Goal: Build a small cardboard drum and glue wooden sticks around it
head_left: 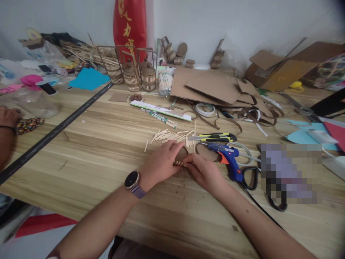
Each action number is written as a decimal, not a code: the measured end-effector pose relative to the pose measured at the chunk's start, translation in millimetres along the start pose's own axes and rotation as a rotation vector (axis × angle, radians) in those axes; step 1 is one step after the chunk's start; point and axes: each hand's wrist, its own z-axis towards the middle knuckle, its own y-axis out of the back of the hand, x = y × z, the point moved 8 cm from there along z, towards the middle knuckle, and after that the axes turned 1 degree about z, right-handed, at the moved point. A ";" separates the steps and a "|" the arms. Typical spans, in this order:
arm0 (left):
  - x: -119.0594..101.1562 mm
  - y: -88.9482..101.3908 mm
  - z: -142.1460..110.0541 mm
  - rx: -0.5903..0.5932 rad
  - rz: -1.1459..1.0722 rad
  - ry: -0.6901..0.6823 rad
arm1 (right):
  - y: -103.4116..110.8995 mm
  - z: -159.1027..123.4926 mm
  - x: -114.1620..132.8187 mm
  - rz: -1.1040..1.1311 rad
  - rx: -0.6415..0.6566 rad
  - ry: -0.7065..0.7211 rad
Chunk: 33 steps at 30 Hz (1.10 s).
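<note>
Between my two hands is a round cardboard disc with short wooden sticks along its near edge. My left hand grips the disc from the left, its fingers partly hidden. On the near right edge, my right hand pinches at the row of sticks. A second cardboard disc lies just to the right. Beyond the hands is a loose pile of short sticks. A yellow and black utility knife and a blue glue gun with an orange trigger lie to the right.
Small lidded stick baskets with tall handles stand at the back. Flat cardboard sheets and curled cardboard strips lie behind the knife. The black glue gun cord runs toward the front right. Another person's hand rests at the far left.
</note>
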 end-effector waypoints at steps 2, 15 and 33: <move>0.2 -0.2 -0.2 0.006 0.002 0.003 | 0.7 -0.1 2.1 -0.010 -0.001 0.013; 9.6 4.3 -1.7 -0.006 -0.017 0.010 | 77.3 -12.0 -9.1 -0.293 -0.168 -0.122; 5.1 0.5 -2.7 -0.049 0.071 0.084 | 98.7 -66.8 -92.9 -0.390 -0.081 -0.663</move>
